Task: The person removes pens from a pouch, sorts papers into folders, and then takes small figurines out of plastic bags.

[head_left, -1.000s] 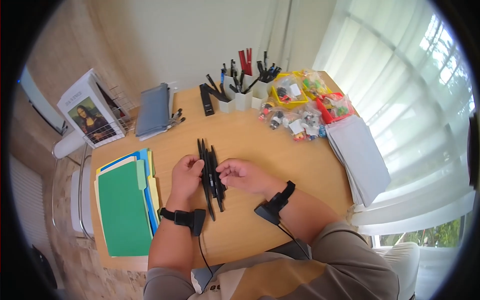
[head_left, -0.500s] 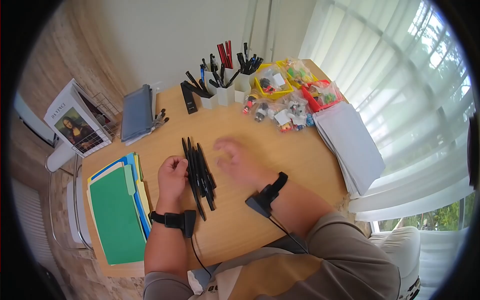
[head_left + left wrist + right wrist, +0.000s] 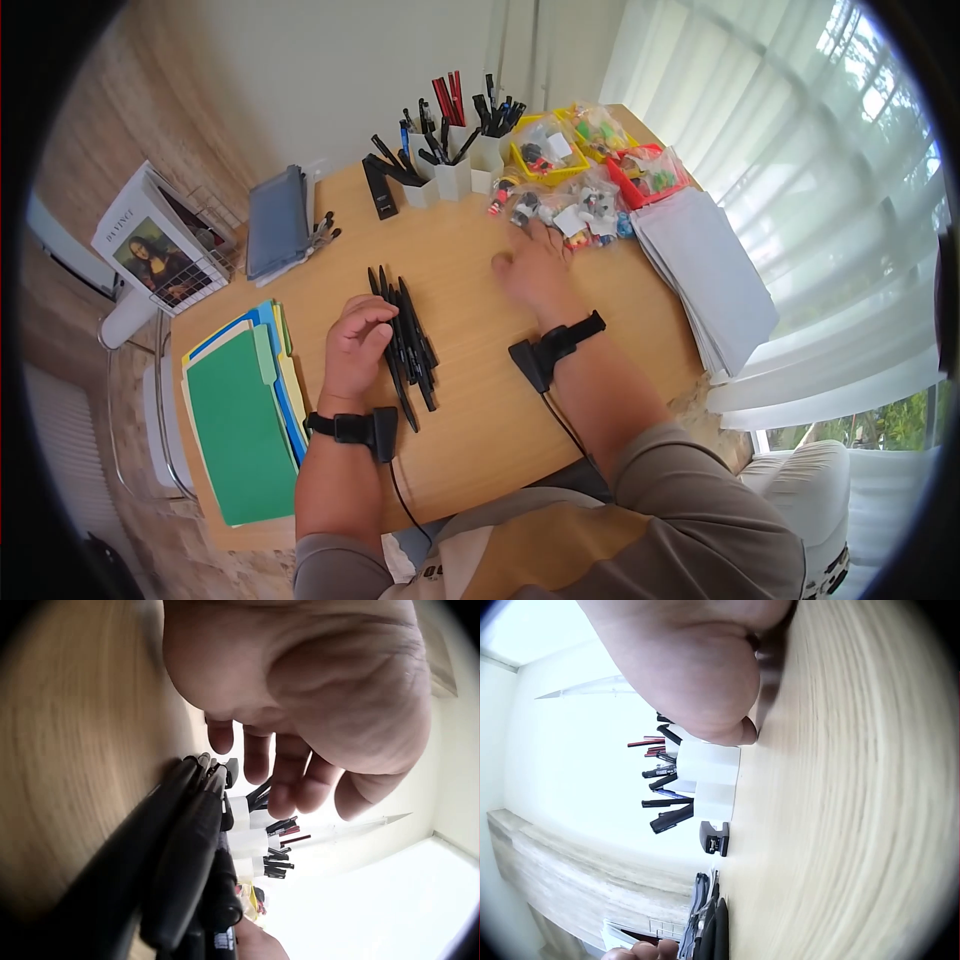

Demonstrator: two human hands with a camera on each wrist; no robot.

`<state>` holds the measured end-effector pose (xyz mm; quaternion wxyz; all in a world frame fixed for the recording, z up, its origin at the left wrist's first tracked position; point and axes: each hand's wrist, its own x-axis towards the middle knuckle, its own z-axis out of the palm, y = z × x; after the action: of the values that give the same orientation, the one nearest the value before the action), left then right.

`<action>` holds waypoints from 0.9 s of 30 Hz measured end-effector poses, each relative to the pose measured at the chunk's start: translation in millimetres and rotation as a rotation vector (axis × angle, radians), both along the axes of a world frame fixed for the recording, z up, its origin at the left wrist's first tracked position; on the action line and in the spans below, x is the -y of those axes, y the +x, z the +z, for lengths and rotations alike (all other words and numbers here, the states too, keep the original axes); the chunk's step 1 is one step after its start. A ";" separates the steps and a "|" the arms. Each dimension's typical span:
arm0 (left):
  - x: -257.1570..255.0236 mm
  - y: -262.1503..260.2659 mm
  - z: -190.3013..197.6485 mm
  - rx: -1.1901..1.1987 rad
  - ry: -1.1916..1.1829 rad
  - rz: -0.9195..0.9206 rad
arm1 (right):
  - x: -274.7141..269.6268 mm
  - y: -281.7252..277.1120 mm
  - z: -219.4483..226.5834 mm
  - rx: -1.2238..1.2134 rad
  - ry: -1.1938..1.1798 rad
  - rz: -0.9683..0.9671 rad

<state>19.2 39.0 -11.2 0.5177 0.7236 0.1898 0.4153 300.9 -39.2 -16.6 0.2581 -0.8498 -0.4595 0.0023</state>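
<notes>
A bundle of black pens (image 3: 407,345) lies lengthwise on the wooden table, and the same pens (image 3: 184,862) fill the lower left wrist view. Just left of them is my left hand (image 3: 355,345), its fingers loosely bent; in the left wrist view that hand (image 3: 300,690) holds nothing. My right hand (image 3: 537,270) reaches over the table toward the bagged small toys (image 3: 575,212), fingers extended. In the right wrist view the hand (image 3: 697,671) hides most of its fingers, and whether it touches a bag cannot be told.
Coloured folders (image 3: 235,430) lie at the left. Behind stand white holders (image 3: 452,182) with pens, beside a black stapler (image 3: 380,190). Yellow and red baskets (image 3: 640,190) and a stack of white paper (image 3: 708,275) are at the right. A wire rack (image 3: 215,262) holds a magazine.
My right hand has moved away from the pens, forward and right to the bagged toys. My left hand has lifted slightly beside the pens, which lie much as before.
</notes>
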 end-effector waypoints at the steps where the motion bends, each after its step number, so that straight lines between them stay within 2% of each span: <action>1: 0.1 1.2 0.4 -0.002 0.003 -0.004 | -2.5 4.6 -7.7 -0.011 0.014 0.033; 4: 0.8 3.1 2.0 -0.049 0.030 -0.101 | -11.5 11.7 -29.8 0.068 0.011 0.017; 7: 3.2 5.7 5.5 -0.179 0.094 -0.145 | 0.9 -6.4 5.2 0.014 0.065 0.024; 9: 4.7 8.0 6.5 -0.363 0.233 -0.193 | 0.0 -9.6 0.3 0.086 0.070 0.015; 10: 7.0 9.8 10.0 -0.364 0.234 -0.200 | -0.7 -9.9 -2.5 0.161 0.079 0.005; 12: 12.6 15.3 18.6 -0.546 0.356 -0.197 | -2.6 -6.4 -7.1 0.130 0.061 0.001; 13: 13.6 17.1 18.1 -0.547 0.360 -0.208 | -4.1 -4.1 -10.3 0.098 0.042 0.008; 15: 13.6 18.5 16.0 -0.580 0.403 -0.128 | -11.4 2.8 -26.6 0.078 0.101 0.004; 16: 11.8 18.6 15.3 -0.582 0.405 -0.133 | -11.4 2.5 -24.5 0.059 0.155 0.011; 18: 6.7 15.4 12.6 -0.600 0.420 0.029 | -7.4 2.0 -21.6 0.037 0.138 0.023; 19: 2.9 13.4 9.2 -0.606 0.422 0.027 | -4.5 -0.5 -14.8 0.018 0.121 0.039; 21: -3.7 10.6 4.5 -0.597 0.378 0.159 | 2.1 -7.1 -2.4 0.032 0.136 0.043; 26: -5.2 3.1 4.1 -0.626 0.377 0.232 | 5.0 -7.1 3.3 0.029 0.083 0.064; 27: -2.3 0.9 4.2 -0.634 0.369 0.291 | 2.3 -5.7 -1.3 0.025 0.104 0.056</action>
<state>20.1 41.3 -7.0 0.2305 0.8623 0.3631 0.2672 295.2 -41.4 -17.9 0.2962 -0.8221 -0.4856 -0.0251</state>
